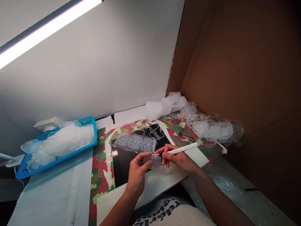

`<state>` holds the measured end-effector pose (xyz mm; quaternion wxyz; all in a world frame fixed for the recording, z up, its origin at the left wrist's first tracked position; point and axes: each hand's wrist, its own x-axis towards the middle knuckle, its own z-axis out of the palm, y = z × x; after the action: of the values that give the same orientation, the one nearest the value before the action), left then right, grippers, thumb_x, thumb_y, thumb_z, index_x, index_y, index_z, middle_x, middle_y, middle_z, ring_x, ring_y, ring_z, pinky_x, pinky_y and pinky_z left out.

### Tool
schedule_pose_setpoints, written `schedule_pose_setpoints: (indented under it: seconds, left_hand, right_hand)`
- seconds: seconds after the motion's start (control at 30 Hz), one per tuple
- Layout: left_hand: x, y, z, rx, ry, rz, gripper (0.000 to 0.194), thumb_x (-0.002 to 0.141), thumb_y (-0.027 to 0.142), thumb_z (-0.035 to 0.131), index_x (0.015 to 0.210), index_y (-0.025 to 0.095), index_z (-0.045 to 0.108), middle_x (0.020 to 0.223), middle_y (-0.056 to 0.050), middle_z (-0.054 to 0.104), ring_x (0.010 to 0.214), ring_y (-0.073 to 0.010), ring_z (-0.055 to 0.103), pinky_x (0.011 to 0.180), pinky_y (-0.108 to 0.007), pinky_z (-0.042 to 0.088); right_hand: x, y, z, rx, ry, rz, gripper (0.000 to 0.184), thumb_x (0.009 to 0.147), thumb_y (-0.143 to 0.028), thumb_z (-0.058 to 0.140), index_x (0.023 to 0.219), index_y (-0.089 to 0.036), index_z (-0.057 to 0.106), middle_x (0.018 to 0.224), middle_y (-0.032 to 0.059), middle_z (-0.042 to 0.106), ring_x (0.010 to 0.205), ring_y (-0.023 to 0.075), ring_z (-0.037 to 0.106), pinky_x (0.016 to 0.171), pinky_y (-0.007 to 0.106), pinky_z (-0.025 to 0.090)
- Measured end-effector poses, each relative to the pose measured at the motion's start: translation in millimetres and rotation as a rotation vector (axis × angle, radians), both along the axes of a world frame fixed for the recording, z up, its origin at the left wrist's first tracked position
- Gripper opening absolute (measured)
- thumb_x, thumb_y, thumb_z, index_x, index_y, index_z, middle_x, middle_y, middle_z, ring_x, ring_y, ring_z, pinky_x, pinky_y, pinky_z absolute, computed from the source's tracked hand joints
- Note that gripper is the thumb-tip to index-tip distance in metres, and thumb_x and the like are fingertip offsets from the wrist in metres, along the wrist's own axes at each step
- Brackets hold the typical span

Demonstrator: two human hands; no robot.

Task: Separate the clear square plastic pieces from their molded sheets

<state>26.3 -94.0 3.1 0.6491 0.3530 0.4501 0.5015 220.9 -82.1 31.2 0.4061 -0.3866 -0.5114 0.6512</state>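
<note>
My left hand (138, 171) pinches a small translucent white piece of sheer fabric (155, 160) between thumb and fingers. In my right hand (178, 159) is a white pen-shaped tool (184, 148), its long end pointing up to the right. The fingers of my right hand are at the right edge of the piece; whether the tool's tip touches it I cannot tell. Just beyond my hands, a strip of sheer white dotted fabric panels (136, 143) lies on a glossy black board (123, 168).
A blue plastic basket (95, 133) of white sheer fabric stands at the left. Piled fabric (168, 105) and tangled trimmings (211, 128) lie at the back right, near a dark slim tool (185, 136). A brown cardboard wall (240, 69) rises on the right. Camouflage-patterned cloth (100, 157) lies beneath the board.
</note>
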Motion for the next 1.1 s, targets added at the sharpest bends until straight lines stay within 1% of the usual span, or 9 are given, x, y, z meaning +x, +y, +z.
schedule_pose_setpoints:
  seconds: [0.33,0.47,0.57,0.67,0.73,0.83,0.9,0.97,1.1]
  left_hand:
    - [0.5,7.0,-1.5,-0.075,-0.139,-0.008,0.025,0.067,0.02,0.078,0.088,0.017,0.065,0.082,-0.002,0.069,0.072,-0.0126,0.061,0.069,-0.024,0.047]
    - [0.7,5.7,-0.8,-0.036,-0.064,-0.018,0.024,0.073,0.023,0.074,0.094,0.017,0.063,0.086,-0.003,0.069,0.075,-0.0147,0.063,0.071,-0.027,0.05]
    - [1.7,1.0,6.6,0.161,0.166,-0.207,0.038,0.086,0.026,0.062,0.123,0.021,0.057,0.112,-0.009,0.066,0.099,-0.0203,0.064,0.088,-0.035,0.051]
    - [-3.2,-0.1,12.1,0.465,0.561,-0.449,0.064,0.089,0.027,0.06,0.147,0.03,0.034,0.137,-0.011,0.053,0.121,-0.0243,0.054,0.103,-0.042,0.045]
    - [-11.9,4.5,9.9,0.651,0.891,-0.407,0.061,0.088,0.025,0.061,0.145,0.031,0.038,0.134,-0.01,0.053,0.122,-0.0263,0.051,0.104,-0.046,0.044]
    - [-28.9,17.1,-0.8,0.793,1.256,-0.235,0.042,0.089,0.024,0.058,0.131,0.027,0.054,0.114,-0.009,0.058,0.11,-0.0266,0.054,0.096,-0.048,0.049]
    - [-38.7,24.7,-9.2,0.844,1.382,-0.191,0.038,0.09,0.025,0.056,0.128,0.024,0.056,0.115,-0.011,0.057,0.111,-0.0277,0.054,0.094,-0.048,0.05]
    - [-45.2,29.2,-16.8,0.929,1.454,-0.217,0.039,0.09,0.027,0.057,0.129,0.023,0.056,0.128,-0.014,0.054,0.122,-0.0309,0.049,0.099,-0.051,0.046]
    - [-51.8,29.0,-27.0,1.062,1.5,-0.368,0.046,0.092,0.031,0.055,0.137,0.021,0.05,0.145,-0.015,0.047,0.135,-0.03,0.042,0.107,-0.05,0.041]
  right_hand:
    - [1.9,2.7,0.0,0.016,0.033,0.067,0.027,0.089,-0.041,0.061,0.078,-0.017,0.055,0.11,0.0092,0.066,0.081,0.0158,0.067,0.071,0.028,0.05]
    - [0.6,3.9,0.4,0.025,-0.009,0.047,0.029,0.087,-0.046,0.062,0.08,-0.018,0.058,0.104,0.0072,0.067,0.085,0.0171,0.065,0.077,0.03,0.052]
    - [13.4,4.7,-3.1,0.025,-0.042,-0.009,0.029,0.086,-0.047,0.062,0.079,-0.019,0.058,0.103,0.0059,0.065,0.083,0.0159,0.064,0.08,0.031,0.052]
    - [43.4,4.9,-14.1,0.012,-0.17,-0.168,0.031,0.085,-0.05,0.062,0.082,-0.02,0.059,0.095,0.0054,0.065,0.082,0.0172,0.063,0.077,0.031,0.051]
    - [66.1,4.8,-22.8,-0.023,-0.335,-0.294,0.035,0.083,-0.055,0.06,0.08,-0.021,0.056,0.084,0.0045,0.066,0.077,0.0185,0.062,0.07,0.03,0.05]
    - [85.7,4.9,-27.1,-0.012,-0.557,-0.433,0.037,0.084,-0.058,0.056,0.073,-0.023,0.05,0.072,0.0026,0.064,0.068,0.0186,0.058,0.064,0.031,0.047]
    - [81.3,6.1,-20.2,0.091,-0.578,-0.464,0.035,0.086,-0.054,0.053,0.073,-0.023,0.049,0.077,0.0037,0.066,0.073,0.0196,0.06,0.07,0.032,0.048]
    - [62.7,9.8,-7.6,0.203,-0.506,-0.425,0.03,0.088,-0.048,0.053,0.073,-0.022,0.051,0.094,0.0058,0.068,0.086,0.0212,0.062,0.079,0.034,0.048]
    - [7.4,24.5,11.7,0.382,-0.435,-0.133,0.021,0.091,-0.034,0.053,0.074,-0.022,0.052,0.111,0.0059,0.065,0.102,0.0227,0.06,0.088,0.035,0.047]
